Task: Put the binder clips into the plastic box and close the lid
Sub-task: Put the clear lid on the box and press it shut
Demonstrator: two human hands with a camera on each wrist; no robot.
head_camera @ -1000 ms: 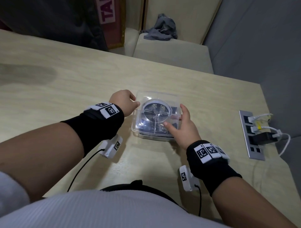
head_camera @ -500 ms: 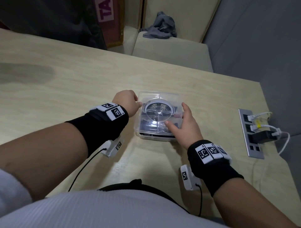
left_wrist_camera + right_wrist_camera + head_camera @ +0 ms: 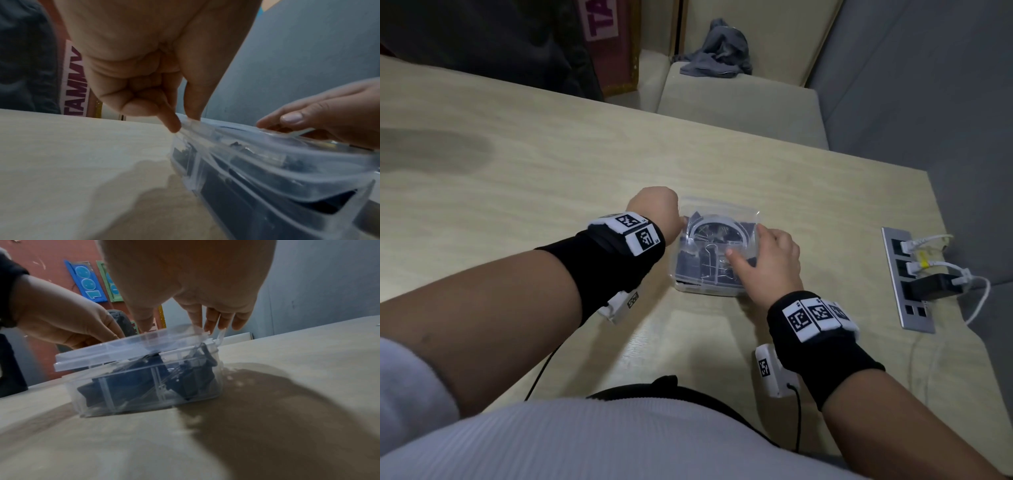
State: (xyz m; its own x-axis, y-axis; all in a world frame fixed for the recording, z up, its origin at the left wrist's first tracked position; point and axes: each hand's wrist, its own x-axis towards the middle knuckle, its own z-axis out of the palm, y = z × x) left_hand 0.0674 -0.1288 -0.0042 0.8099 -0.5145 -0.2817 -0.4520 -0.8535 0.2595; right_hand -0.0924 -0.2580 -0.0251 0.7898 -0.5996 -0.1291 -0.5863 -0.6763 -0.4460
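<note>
Now closing step: left hand (image 3: 144, 78) pinches lid (image 3: 127, 348) edge, right hand (image 3: 770, 263) flat atop, fingers straight; binder clips (image 3: 144, 379) in plastic box (image 3: 148, 386). Next: press lid fully down, near edge not yet seated.

head overhead, wrists low; all share box (image 3: 717, 251)

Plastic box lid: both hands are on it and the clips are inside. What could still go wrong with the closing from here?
The lid sits tilted on the plastic box, with a gap on the near side, so it may not seat evenly. A binder clip seems to rise to the rim there and could block it. The right hand presses on top while the left hand pinches the lid's edge; uneven force might slide the box on the table.
</note>
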